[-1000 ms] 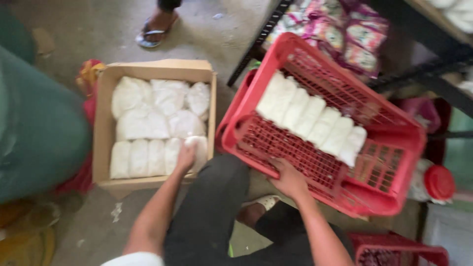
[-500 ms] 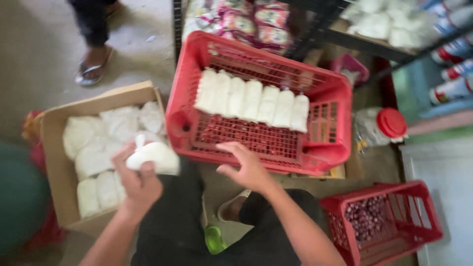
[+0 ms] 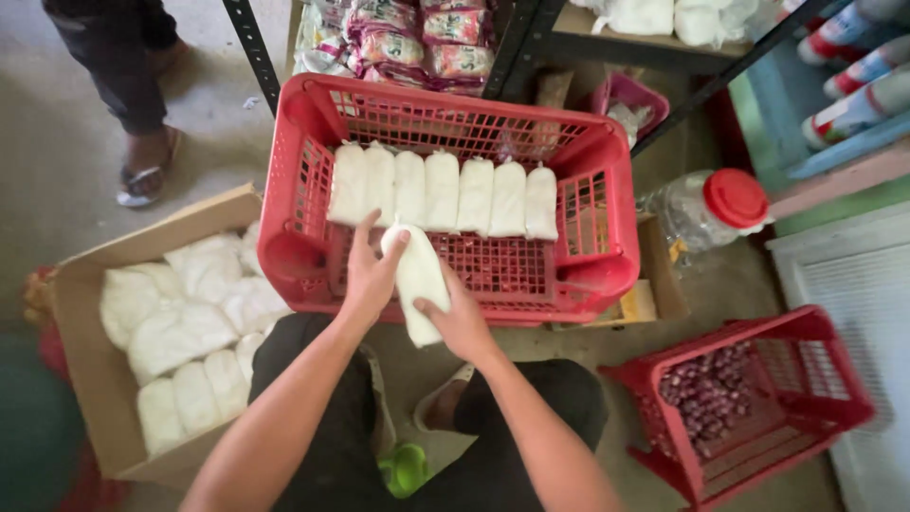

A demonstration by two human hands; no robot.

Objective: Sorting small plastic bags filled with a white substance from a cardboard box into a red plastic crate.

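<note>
Fingers of both hands now clamped on one white pouch: left hand wraps its far-left edge, right hand cups the near end from below.

Head view, now vs. earlier:
- 1 s ago: left hand down in the box, on a pouch; right hand gripping the near rim of the crate.
- 0.5 s ago: left hand alone carrying the pouch up over the box edge; right hand on the crate rim.
- Now: pouch has crossed over, sits above the crate's near wall, tilted, far end inside the crate. Right hand is off the rim and on the pouch.
- Pouch not yet down; it lies just near of the row, which stands seven across at the far side of the crate floor. Row unchanged.
- Box at left has more pouches, loosely piled.

Judgement: transfer from box to crate is mid-cycle, and this pouch looks set to begin a second row on the near side.

Around: smaller red basket of dark round items near right, red-lidded jar right of the crate, another person's sandalled foot far left on the floor.
</note>
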